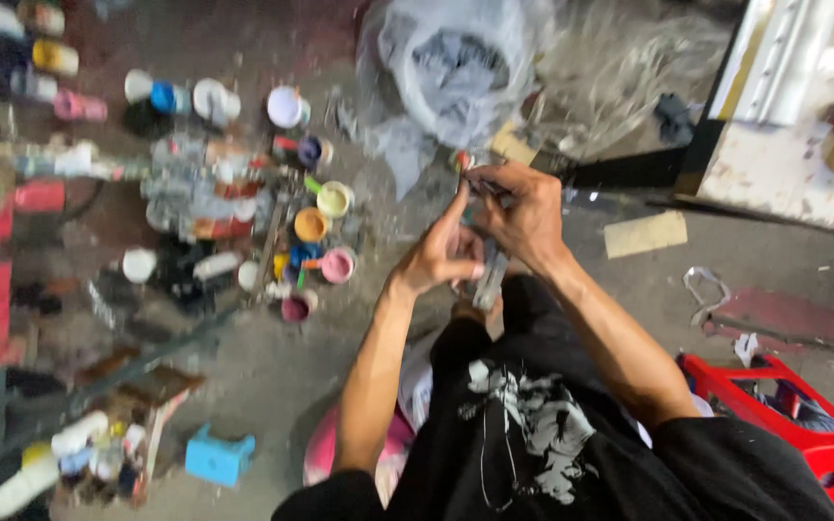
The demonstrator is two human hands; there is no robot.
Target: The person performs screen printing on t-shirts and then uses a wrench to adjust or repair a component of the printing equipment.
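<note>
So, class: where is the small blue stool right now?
In the head view, the small blue stool sits low on the left, on the grey floor, beside the person's left elbow and below the paint pots.

paint pots (312,224): orange, cream, pink, purple, blue and white lids | small box (219,457): bright blue | stool (803,425): glossy red | shirt (533,425): black with a grey-white print | plastic sheet (456,68): cloudy grey | floor (272,367): grey, smeared red | card scrap (645,233): pale tan
</note>
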